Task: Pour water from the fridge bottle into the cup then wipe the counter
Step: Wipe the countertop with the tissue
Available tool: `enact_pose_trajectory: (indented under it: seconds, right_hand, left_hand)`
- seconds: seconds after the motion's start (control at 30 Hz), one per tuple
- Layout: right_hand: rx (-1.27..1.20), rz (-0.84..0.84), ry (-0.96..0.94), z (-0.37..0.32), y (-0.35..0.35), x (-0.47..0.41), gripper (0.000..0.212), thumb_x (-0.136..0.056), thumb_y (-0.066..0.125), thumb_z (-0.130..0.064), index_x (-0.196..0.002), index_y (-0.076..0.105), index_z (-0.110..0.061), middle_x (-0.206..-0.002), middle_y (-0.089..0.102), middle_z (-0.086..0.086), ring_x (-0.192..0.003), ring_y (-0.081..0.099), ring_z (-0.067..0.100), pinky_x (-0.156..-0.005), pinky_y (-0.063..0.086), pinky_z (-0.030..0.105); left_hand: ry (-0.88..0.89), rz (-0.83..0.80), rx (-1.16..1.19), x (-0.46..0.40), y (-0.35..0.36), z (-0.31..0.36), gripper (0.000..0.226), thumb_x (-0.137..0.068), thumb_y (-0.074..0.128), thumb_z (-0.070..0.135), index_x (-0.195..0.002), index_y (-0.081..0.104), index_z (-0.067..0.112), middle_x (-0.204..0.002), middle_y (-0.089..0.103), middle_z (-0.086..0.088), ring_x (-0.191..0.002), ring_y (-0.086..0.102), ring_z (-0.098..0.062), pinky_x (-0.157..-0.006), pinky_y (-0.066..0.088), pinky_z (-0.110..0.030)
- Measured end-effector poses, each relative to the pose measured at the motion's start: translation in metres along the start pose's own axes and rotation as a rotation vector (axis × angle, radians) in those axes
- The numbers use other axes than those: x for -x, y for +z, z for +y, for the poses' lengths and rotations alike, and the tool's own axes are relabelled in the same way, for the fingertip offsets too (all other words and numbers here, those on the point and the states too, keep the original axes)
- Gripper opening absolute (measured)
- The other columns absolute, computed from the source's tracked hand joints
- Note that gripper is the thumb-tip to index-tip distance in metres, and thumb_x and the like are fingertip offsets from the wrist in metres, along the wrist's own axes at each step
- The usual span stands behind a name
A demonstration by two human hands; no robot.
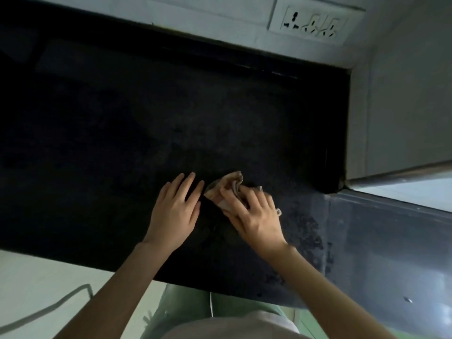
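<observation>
Item: black polished stone counter (137, 133), matt and speckled, running to a pale tiled back wall (195, 18); white plastic socket panel (315, 22) set in that wall, upper right.

Item: crumpled beige-and-orange cloth rag (226, 189), lying on the counter near its front edge, right of centre.

Item: right hand (254, 216), fingers bent over the rag and pressing it to the stone, part of the cloth bunched beneath them.

Item: left hand (175, 209), flat and spread on the bare counter just beside the rag, holding nothing.

Not in view: the fridge bottle and the cup; whether the pouring is done cannot be told.

Judged step: wiping.

Risks: the bunched rag may skip patches, wiping with a small face; dark stone may hide leftover wet; a wide sweep may push water off the front edge.
</observation>
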State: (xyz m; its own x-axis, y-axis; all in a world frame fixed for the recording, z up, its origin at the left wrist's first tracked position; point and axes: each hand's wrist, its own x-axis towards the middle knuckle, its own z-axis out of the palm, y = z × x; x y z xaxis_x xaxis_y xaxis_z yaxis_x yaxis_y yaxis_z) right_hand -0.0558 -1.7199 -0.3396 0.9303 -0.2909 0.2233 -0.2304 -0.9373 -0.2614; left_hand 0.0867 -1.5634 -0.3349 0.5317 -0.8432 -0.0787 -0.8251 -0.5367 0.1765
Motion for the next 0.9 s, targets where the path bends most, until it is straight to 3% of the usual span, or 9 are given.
enact_pose_trajectory:
  seconds: [0.13,0.3,0.5,0.67,0.8,0.9]
  right_hand:
    - [0.027,-0.004,0.077,0.059,0.002,-0.071,0.045,-0.093,0.051,-0.041,-0.136,0.050,-0.025,-0.111,0.061,0.016,-0.091,0.059,0.038,-0.077,0.048,0.044]
    - [0.129,-0.148,0.406,0.133,-0.005,-0.151,0.054,-0.096,0.049,-0.038,-0.147,0.035,-0.027,-0.135,0.045,0.022,-0.115,0.046,0.042,-0.095,0.039,0.050]
    - [0.062,-0.013,0.352,0.068,-0.011,-0.062,0.047,-0.090,0.056,-0.030,-0.136,0.051,-0.024,-0.118,0.057,0.018,-0.096,0.055,0.041,-0.077,0.048,0.046]
    - [0.023,-0.023,0.273,0.012,-0.023,0.039,0.044,-0.092,0.054,-0.027,-0.136,0.053,-0.021,-0.116,0.057,0.017,-0.099,0.053,0.039,-0.085,0.046,0.046]
    - [-0.015,-0.020,0.256,0.048,-0.025,0.008,0.043,-0.092,0.045,-0.032,-0.134,0.051,-0.023,-0.113,0.059,0.019,-0.094,0.056,0.043,-0.080,0.049,0.047]
    - [0.117,-0.027,0.426,0.102,-0.026,-0.057,0.050,-0.090,0.045,-0.029,-0.139,0.046,-0.018,-0.119,0.055,0.025,-0.097,0.055,0.046,-0.082,0.048,0.049]
  left_hand:
    - [0.006,-0.014,-0.027,0.001,0.001,-0.001,0.048,-0.091,0.058,0.024,-0.137,0.051,0.013,-0.143,0.048,-0.014,-0.132,0.046,-0.034,-0.104,0.043,-0.052]
    - [0.008,-0.006,-0.030,0.002,0.004,0.000,0.046,-0.093,0.053,0.024,-0.138,0.050,0.012,-0.144,0.047,-0.015,-0.132,0.045,-0.036,-0.104,0.043,-0.054]
    - [-0.005,-0.010,-0.009,0.002,0.003,0.001,0.047,-0.093,0.054,0.025,-0.138,0.050,0.013,-0.145,0.047,-0.014,-0.133,0.044,-0.035,-0.106,0.041,-0.052]
    - [-0.030,-0.018,0.028,0.001,0.001,0.003,0.046,-0.093,0.054,0.025,-0.137,0.051,0.013,-0.144,0.047,-0.014,-0.134,0.042,-0.034,-0.107,0.040,-0.052]
    - [-0.016,-0.029,0.012,0.002,0.001,0.002,0.046,-0.094,0.055,0.025,-0.138,0.050,0.012,-0.145,0.047,-0.014,-0.134,0.042,-0.034,-0.106,0.040,-0.052]
    - [-0.004,-0.039,-0.015,0.001,0.000,0.000,0.047,-0.094,0.055,0.025,-0.138,0.049,0.013,-0.145,0.047,-0.014,-0.134,0.043,-0.034,-0.106,0.041,-0.052]
